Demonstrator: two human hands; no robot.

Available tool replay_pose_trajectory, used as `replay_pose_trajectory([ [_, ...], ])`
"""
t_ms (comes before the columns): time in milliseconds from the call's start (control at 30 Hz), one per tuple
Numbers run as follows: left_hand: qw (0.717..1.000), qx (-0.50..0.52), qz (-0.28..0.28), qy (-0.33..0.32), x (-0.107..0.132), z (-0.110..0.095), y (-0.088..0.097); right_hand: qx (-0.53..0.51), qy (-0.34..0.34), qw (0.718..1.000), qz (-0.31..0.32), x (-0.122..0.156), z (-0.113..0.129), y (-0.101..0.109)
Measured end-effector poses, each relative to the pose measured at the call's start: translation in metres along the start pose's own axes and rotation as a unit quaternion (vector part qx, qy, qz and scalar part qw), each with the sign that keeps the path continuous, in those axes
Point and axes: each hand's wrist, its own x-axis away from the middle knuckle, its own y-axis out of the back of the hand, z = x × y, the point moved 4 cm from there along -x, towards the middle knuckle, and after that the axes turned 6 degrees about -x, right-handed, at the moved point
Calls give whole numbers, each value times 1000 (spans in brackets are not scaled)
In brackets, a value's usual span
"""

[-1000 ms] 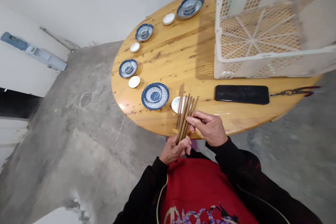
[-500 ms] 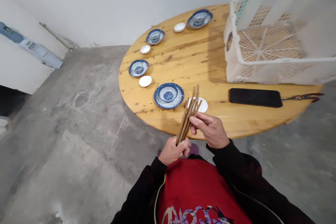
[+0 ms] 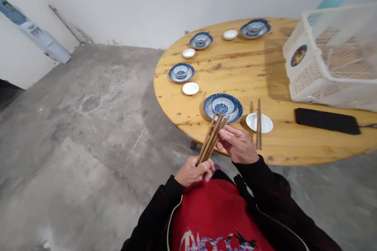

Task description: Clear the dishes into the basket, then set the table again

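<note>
My left hand (image 3: 193, 173) is closed round the lower end of a bundle of brown wooden chopsticks (image 3: 211, 138), which fans up and to the right. The fingers of my right hand (image 3: 238, 145) pinch the upper part of the same bundle. Both hands hover just off the near edge of the round wooden table (image 3: 232, 66). Right of my right hand, a pair of chopsticks (image 3: 258, 123) lies across a small white saucer (image 3: 264, 124). A blue patterned plate with a bowl on it (image 3: 223, 106) sits just beyond the bundle's tips.
Three more blue plate-and-bowl sets (image 3: 181, 72) (image 3: 201, 40) (image 3: 255, 28), each with a small white saucer beside it, ring the table's far edge. A white plastic crate (image 3: 330, 66) stands at the right, a black phone (image 3: 326, 120) in front of it. Bare concrete floor lies to the left.
A pair of chopsticks now lies across the white saucer beside the nearest plate. The bundle in my hands is thinner. The view has swung left, shifting the table rightward.
</note>
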Motion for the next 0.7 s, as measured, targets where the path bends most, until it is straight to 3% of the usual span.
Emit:
replay_pose_trajectory([
  [300,994,90,61,14,-8,7,23,2,-54,998,37,-29,-4,-8],
  [467,995,94,18,-3,-21,-8,43,-4,-25,998,63,-63,-7,-12],
  [700,998,68,8,1,-58,-29,47,28,38,999,24,-95,4,20],
])
